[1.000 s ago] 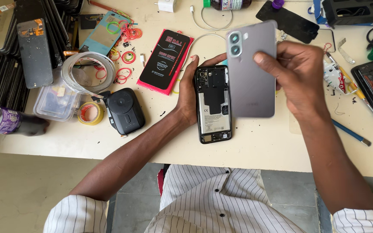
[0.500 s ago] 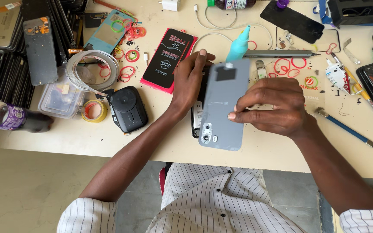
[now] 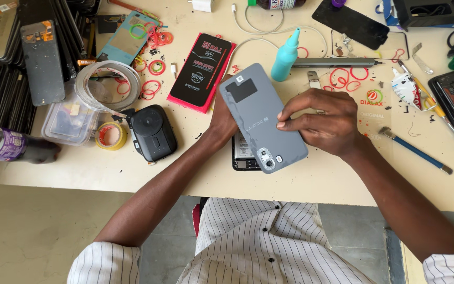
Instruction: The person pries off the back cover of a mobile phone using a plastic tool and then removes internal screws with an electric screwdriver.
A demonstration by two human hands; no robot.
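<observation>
A grey phone back cover [image 3: 258,113] is held tilted above the table, its inner side up and its camera cut-out toward me. My right hand [image 3: 319,118] pinches its right edge. Under the cover lies an opened phone body [image 3: 244,155], mostly hidden. My left hand [image 3: 222,118] rests on that phone, largely behind the cover.
A red-and-black phone box [image 3: 200,71], a teal squeeze bottle [image 3: 286,55], a black round-lens device [image 3: 153,131], yellow tape roll [image 3: 111,135], clear tape ring [image 3: 107,84], plastic tub [image 3: 72,118], dark bottle [image 3: 11,146], blue-handled tool [image 3: 416,151], rubber bands, screens and cables crowd the table.
My right hand flipped the grey cover over from its outer side to its inner side and lowered it over the opened phone, turning its camera end toward me.
</observation>
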